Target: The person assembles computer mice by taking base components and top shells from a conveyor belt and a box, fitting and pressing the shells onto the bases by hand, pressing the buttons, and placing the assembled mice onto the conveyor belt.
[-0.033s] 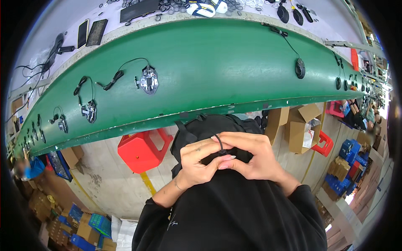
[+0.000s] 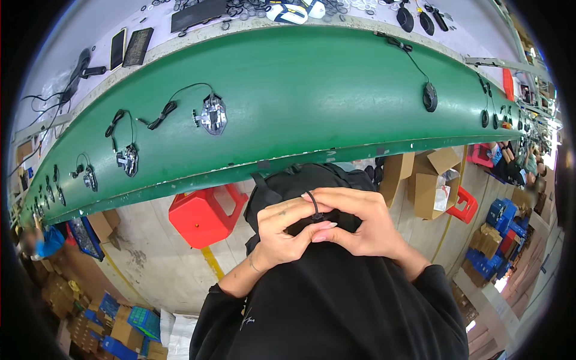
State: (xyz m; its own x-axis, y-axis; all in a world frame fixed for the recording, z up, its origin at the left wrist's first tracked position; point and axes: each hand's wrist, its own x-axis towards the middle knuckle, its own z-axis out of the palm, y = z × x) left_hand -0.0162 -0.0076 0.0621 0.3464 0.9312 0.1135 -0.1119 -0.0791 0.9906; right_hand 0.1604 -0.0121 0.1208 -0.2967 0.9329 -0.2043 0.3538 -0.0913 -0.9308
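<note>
My left hand and my right hand meet in front of my chest, fingertips nearly together. Pinched between them is a thin black curved band, with a small dark lump at its lower end by the thumbs. It looks like a short loop of cord or strip, though the fingers cover part of it. Both hands are closed on it. Just behind them, against the table's near edge, a black bag fills my lap area.
Beyond lies a green conveyor belt carrying opened mouse bodies with cables on the left and a black mouse on the right. A red stool stands left, cardboard boxes right. A shelf of loose parts runs behind.
</note>
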